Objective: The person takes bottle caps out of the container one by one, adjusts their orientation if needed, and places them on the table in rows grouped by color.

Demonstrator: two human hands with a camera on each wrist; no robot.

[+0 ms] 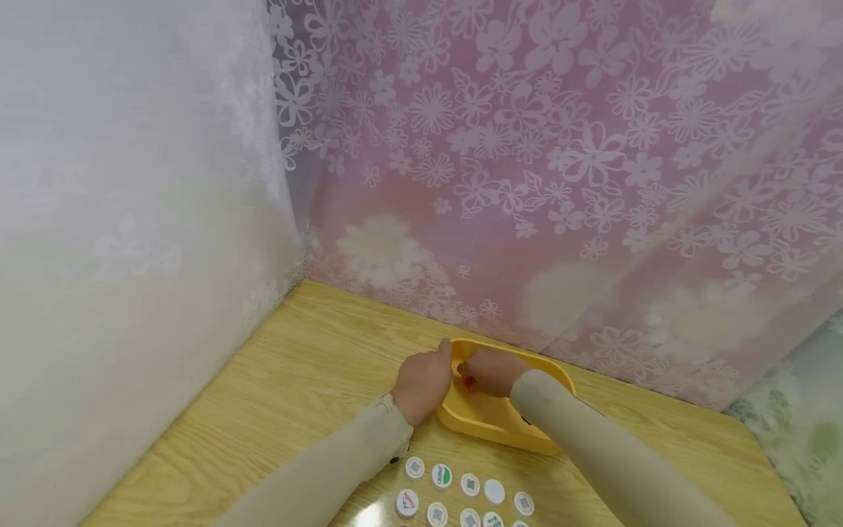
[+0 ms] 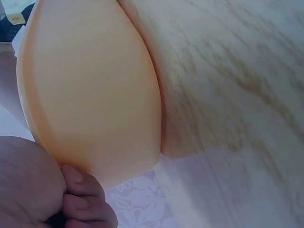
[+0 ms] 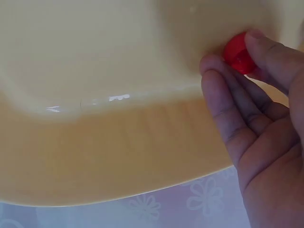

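Observation:
A yellow plastic tub [image 1: 500, 433] stands on the wooden table near the pink curtain. My left hand [image 1: 421, 384] grips the tub's left end at the rim; in the left wrist view its curled fingers [image 2: 88, 197] lie against the outer wall. Reaching inside the tub, my right hand [image 1: 490, 371] pinches a small red bottle cap [image 3: 239, 53] between thumb and fingers, just above the pale tub floor. Part of the tub is hidden by the right forearm.
White printed bottle caps [image 1: 470, 484] lie in rows on the wooden table [image 1: 309, 366], in front of the tub. A pink flowered curtain [image 1: 461, 219] hangs behind the tub, and a white curtain [image 1: 145, 219] hangs on the left.

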